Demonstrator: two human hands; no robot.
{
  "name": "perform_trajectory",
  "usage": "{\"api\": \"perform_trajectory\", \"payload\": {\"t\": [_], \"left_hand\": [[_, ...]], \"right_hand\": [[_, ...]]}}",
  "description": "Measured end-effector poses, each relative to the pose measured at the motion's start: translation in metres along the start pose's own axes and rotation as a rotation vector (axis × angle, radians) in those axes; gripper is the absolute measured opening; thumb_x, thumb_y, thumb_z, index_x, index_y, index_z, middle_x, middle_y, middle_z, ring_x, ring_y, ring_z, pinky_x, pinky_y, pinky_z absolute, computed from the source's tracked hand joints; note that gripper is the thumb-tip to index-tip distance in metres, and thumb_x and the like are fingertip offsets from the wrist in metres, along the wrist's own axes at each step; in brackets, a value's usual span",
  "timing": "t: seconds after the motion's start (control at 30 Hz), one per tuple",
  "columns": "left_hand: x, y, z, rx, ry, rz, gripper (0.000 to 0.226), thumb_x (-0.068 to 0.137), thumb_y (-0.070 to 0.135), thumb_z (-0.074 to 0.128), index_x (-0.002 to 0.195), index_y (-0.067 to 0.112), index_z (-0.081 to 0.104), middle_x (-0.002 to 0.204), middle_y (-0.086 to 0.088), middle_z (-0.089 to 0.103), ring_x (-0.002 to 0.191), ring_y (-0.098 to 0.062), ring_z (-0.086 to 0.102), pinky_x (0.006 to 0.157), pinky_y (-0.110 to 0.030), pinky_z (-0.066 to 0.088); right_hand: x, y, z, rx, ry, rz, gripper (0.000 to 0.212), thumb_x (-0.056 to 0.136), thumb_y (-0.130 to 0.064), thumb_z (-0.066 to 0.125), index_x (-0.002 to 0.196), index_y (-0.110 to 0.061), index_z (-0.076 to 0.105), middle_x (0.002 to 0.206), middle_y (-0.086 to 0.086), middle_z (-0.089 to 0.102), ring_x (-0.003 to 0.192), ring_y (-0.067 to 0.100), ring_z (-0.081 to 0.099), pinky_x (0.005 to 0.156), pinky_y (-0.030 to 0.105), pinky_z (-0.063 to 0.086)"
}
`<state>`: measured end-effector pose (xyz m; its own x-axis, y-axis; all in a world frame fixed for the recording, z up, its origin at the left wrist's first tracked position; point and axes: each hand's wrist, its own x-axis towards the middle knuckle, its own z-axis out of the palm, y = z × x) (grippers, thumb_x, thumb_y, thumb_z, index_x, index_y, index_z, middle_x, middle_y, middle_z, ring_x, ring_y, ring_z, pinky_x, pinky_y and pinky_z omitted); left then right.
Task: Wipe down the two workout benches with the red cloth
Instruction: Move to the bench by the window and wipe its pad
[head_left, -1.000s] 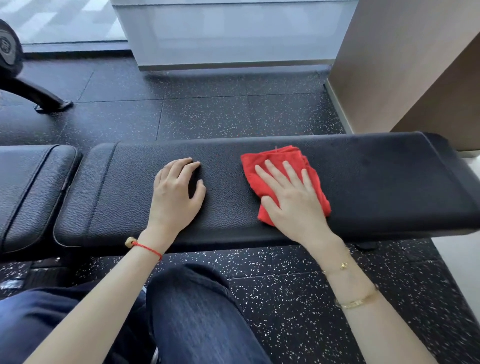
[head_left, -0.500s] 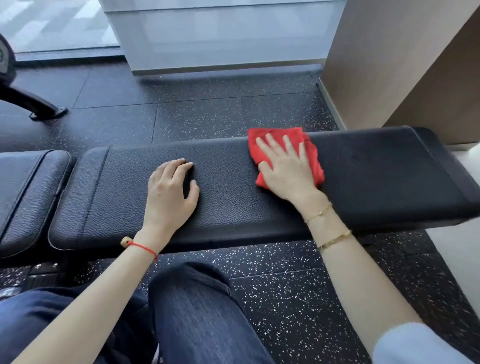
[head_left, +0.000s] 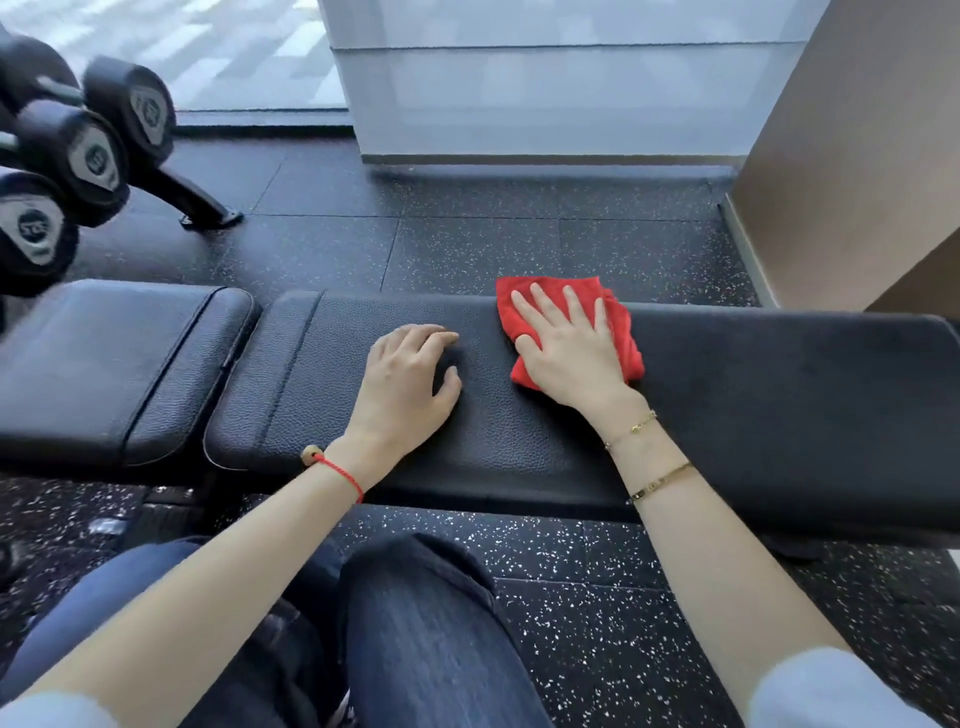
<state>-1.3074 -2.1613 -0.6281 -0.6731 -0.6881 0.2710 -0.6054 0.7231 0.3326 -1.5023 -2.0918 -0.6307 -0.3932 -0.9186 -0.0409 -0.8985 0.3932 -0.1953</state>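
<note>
While left hand braces bench, right hand presses red cloth flat.

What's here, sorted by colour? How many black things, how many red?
Black: 5 (long pad, short pad, three dumbbell ends)
Red: 2 (cloth, string bracelet)
Gold: 2 (bracelets)
Total: 9

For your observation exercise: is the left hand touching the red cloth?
No, the left hand rests on the bare bench, apart from the red cloth under the right hand.
</note>
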Motion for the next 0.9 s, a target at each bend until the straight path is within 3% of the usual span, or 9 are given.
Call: {"api": "perform_trajectory", "payload": {"t": [0.17,0.37,0.53,0.7,0.9], "left_hand": [[0.016,-0.047,-0.061,0.021,0.097,-0.049,0.027,0.091,0.018,0.061,0.116,0.011,0.068,0.122,-0.007,0.065,0.118,-0.029,0.056,0.105,-0.046,0.042],[-0.017,-0.128,-0.104,0.139,0.228,-0.173,0.023,0.088,0.007,0.06,0.109,0.008,0.068,0.113,-0.01,0.068,0.109,-0.034,0.06,0.096,-0.046,0.046],[-0.056,-0.188,-0.103,0.168,0.281,-0.324,0.026,0.087,0.006,0.062,0.112,0.011,0.068,0.118,-0.009,0.067,0.115,-0.032,0.057,0.102,-0.048,0.043],[-0.075,-0.227,-0.103,0.168,0.383,-0.434,0.03,0.088,0.011,0.056,0.116,0.012,0.066,0.122,-0.007,0.065,0.118,-0.03,0.055,0.102,-0.047,0.042],[-0.087,-0.248,-0.089,0.125,0.411,-0.555,0.029,0.088,0.014,0.054,0.114,0.014,0.066,0.122,-0.005,0.065,0.118,-0.027,0.054,0.102,-0.045,0.041]], "right_hand": [[0.006,-0.075,0.01,-0.005,-0.023,-0.246,0.057,0.099,-0.042,0.029,0.154,-0.038,0.014,0.163,-0.011,0.01,0.151,0.024,0.002,0.12,0.051,-0.006],[-0.02,-0.145,0.027,0.019,-0.103,-0.703,0.06,0.097,-0.041,0.035,0.153,-0.04,0.016,0.162,-0.013,0.013,0.151,0.021,0.002,0.12,0.048,-0.006],[0.032,-0.177,0.031,0.021,-0.112,-0.651,0.057,0.099,-0.042,0.032,0.153,-0.041,0.014,0.162,-0.016,0.012,0.151,0.018,0.002,0.121,0.045,-0.007],[0.094,-0.251,0.039,0.027,-0.14,-0.552,0.054,0.1,-0.043,0.026,0.154,-0.036,0.019,0.163,-0.012,0.012,0.151,0.023,0.002,0.12,0.05,-0.007],[0.066,-0.268,0.049,-0.008,-0.093,-0.804,0.056,0.098,-0.04,0.031,0.153,-0.038,0.019,0.162,-0.013,0.014,0.151,0.022,0.005,0.121,0.05,-0.004]]}}
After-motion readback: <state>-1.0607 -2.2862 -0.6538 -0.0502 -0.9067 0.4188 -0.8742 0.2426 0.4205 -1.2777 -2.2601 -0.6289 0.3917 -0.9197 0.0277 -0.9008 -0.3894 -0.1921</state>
